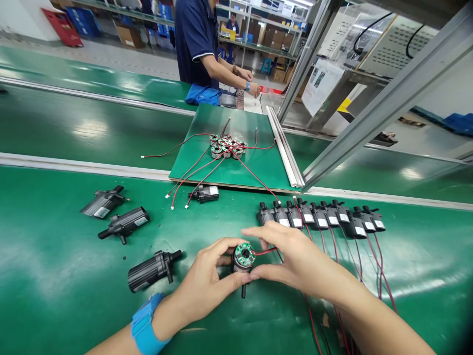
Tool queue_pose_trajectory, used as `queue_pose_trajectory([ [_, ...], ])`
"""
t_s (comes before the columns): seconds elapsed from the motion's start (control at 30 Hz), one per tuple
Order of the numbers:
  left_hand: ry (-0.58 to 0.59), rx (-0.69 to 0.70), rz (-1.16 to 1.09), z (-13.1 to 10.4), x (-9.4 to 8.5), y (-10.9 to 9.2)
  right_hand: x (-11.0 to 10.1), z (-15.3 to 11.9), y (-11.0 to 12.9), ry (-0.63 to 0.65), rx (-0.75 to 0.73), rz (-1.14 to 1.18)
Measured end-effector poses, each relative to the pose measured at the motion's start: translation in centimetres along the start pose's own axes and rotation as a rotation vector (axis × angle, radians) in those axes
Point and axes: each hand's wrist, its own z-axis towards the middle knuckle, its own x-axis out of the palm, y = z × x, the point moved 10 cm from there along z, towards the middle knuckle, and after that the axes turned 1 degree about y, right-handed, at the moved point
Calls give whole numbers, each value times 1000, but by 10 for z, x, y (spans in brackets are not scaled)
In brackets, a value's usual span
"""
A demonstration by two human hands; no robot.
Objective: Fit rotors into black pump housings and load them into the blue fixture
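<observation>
A small black pump (242, 268) with a round green circuit board (245, 254) in its top stands upright in front of me. My left hand (207, 276) is closed round its left side, fingers behind and thumb at the front. Close against the right side is my right hand (286, 254), its thumb tip at the pump's lower edge and its fingers spread apart above. Red and dark wires (266, 252) run from the board through the gap between that thumb and the fingers. A blue strap (147, 320) circles my left wrist.
To the left lie black pump housings (151, 271); another small pump (205, 194) sits farther back. Several wired pumps (320, 216) line the right. A raised green board (199, 165) bears clustered motor parts (226, 148). Beyond, a co-worker (197, 44) stands beside a metal post (369, 108).
</observation>
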Motion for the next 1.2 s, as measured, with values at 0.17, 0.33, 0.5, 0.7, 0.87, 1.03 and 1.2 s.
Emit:
queue_pose_trajectory([
  [0.17, 34, -21, -43, -1, 4, -1, 3, -4, 1, 110, 10, 152],
  [0.33, 31, 12, -37, -2, 3, -1, 4, -7, 1, 128, 13, 156],
  [0.5, -39, 79, 35, -4, -2, 0, 10, -10, 1, 157, 24, 141],
  [0.7, -71, 277, 261, -8, -4, -10, 15, -11, -2, 161, 55, 52],
  [0.87, -33, 411, 445, -11, 1, -18, 18, -9, -3, 137, 98, -129],
  [1.03, 5, 419, 524, -9, 5, -20, 26, -8, -3, 171, 104, -168],
  [1.2, 99, 365, 683, -11, 12, -18, 24, -10, 1, 130, 87, -236],
])
